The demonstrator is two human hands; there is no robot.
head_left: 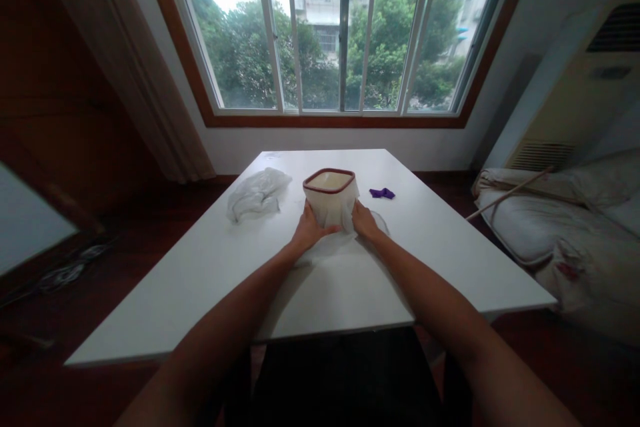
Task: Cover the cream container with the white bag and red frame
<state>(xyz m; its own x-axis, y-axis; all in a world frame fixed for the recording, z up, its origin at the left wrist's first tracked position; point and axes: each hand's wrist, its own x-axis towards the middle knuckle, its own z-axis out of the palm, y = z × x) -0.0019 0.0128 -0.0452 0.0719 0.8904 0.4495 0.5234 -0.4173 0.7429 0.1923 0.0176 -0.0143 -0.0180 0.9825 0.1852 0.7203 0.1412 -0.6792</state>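
A small square white bin [330, 197] with a dark red rim stands on the white table [210, 280], lined with a thin clear plastic bag that hangs over its sides. My left hand [309, 227] presses against the bin's lower left side, fingers closed on the hanging plastic. My right hand [366, 221] grips the plastic at the bin's lower right side. A sheet of the clear plastic [327, 247] spreads on the table under and in front of the bin.
A crumpled clear plastic bag [256, 195] lies left of the bin. A small purple item [382, 193] lies to the right. A large window is behind the table, bedding and an air conditioner [575, 100] at right.
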